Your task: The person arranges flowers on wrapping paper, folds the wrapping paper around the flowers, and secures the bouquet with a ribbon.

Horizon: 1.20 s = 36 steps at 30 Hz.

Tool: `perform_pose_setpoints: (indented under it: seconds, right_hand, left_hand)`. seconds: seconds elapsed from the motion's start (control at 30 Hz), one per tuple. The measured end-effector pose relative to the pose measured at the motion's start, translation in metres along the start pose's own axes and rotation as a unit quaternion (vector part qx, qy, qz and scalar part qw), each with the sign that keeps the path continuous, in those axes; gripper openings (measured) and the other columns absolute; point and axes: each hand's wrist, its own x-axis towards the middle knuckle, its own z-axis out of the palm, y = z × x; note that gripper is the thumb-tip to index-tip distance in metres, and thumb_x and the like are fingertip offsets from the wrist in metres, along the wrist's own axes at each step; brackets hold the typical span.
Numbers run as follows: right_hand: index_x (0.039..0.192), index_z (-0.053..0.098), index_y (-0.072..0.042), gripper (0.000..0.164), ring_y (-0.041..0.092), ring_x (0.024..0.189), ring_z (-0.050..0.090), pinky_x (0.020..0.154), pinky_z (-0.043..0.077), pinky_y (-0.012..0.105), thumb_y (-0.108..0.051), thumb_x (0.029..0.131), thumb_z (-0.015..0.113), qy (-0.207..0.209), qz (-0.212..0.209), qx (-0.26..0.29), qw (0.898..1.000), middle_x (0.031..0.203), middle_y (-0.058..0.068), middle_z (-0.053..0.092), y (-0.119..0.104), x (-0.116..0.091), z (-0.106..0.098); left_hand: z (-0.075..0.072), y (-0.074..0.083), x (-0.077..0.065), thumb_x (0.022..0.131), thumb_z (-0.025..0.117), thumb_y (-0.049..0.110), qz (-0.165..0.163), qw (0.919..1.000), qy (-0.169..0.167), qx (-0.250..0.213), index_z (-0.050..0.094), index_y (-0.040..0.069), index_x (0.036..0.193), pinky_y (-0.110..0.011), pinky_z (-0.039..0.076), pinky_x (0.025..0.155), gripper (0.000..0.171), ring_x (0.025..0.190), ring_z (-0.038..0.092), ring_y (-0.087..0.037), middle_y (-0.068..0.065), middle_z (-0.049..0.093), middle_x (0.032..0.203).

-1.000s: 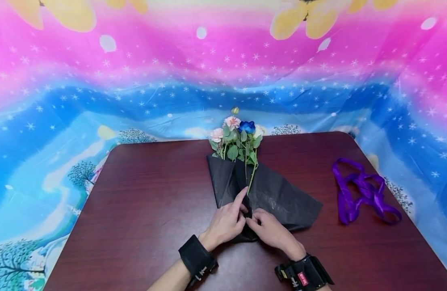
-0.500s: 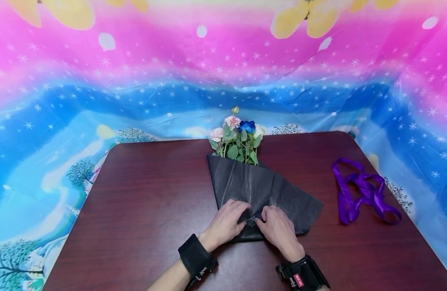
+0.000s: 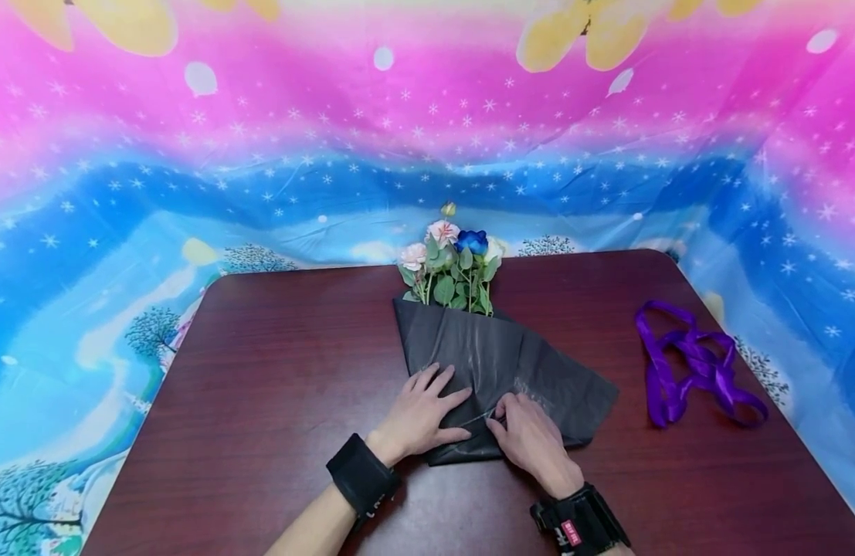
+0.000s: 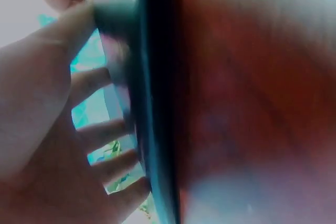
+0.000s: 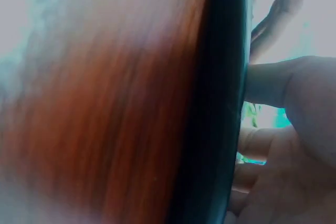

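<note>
A bunch of flowers (image 3: 444,262) with pink, blue and white blooms lies on the table, its stems covered by black wrapping paper (image 3: 469,340). My left hand (image 3: 420,413) rests on the paper's lower left part with its fingers spread; in the left wrist view, several fingers (image 4: 102,135) lie against the dark sheet. Close by on the right, my right hand (image 3: 531,432) has curled fingers and pinches a crease of the paper between thumb and forefinger. The right wrist view shows the thumb (image 5: 268,85) against the sheet; the pinched bit itself is hidden there.
A loosely heaped purple ribbon (image 3: 691,363) lies at the right side of the dark red wooden table (image 3: 281,371). A printed cloth backdrop (image 3: 371,147) hangs behind and around the table.
The paper's right part has been folded over the stems. My left hand has then shifted slightly left and spread its fingers flat, while the right hand stays at the crease.
</note>
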Motion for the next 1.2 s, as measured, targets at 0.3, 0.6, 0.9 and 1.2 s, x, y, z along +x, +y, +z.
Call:
perform_pose_setpoints:
  seconds: [0.3,0.6,0.9,1.2]
  right_hand:
    - [0.090,0.055,-0.015,0.019,0.020,0.077,0.051,0.067,0.041,0.042,-0.030,0.089,0.065,-0.050,0.021,-0.017,0.998,0.085,-0.001,0.048,0.002,0.004,-0.004]
    - [0.095,0.056,-0.012,0.021,0.021,0.083,0.051,0.072,0.040,0.044,-0.030,0.090,0.065,-0.062,0.021,0.004,0.998,0.090,0.000,0.050,0.003,0.003,-0.006]
    - [0.095,0.057,-0.013,0.020,0.020,0.081,0.051,0.071,0.040,0.044,-0.029,0.089,0.066,-0.044,0.016,0.005,0.999,0.089,-0.001,0.051,0.005,-0.001,-0.003]
    - [0.097,0.065,-0.012,0.017,0.033,0.097,0.050,0.080,0.038,0.053,-0.028,0.091,0.064,0.024,0.040,0.026,0.999,0.103,0.008,0.058,0.022,-0.012,-0.019]
  left_hand:
    - [-0.001,-0.005,0.003,0.084,0.055,0.066,0.012,0.9989,-0.045,0.003,0.047,0.027,0.143,-0.058,0.034,0.099,0.071,0.136,0.025,-0.043,-0.013,0.033,0.150]
    - [-0.005,-0.007,0.010,0.083,0.057,0.067,0.022,0.9975,-0.067,0.007,0.043,0.028,0.146,-0.058,0.037,0.098,0.075,0.135,0.025,-0.045,-0.013,0.030,0.152]
    - [-0.004,-0.006,0.011,0.082,0.056,0.068,0.023,0.9966,-0.078,0.013,0.041,0.028,0.147,-0.057,0.037,0.097,0.078,0.137,0.025,-0.042,-0.011,0.028,0.153]
    - [-0.003,-0.007,0.011,0.081,0.059,0.065,0.021,0.9964,-0.082,-0.010,0.043,0.026,0.146,-0.060,0.036,0.097,0.077,0.136,0.024,-0.043,-0.012,0.029,0.153]
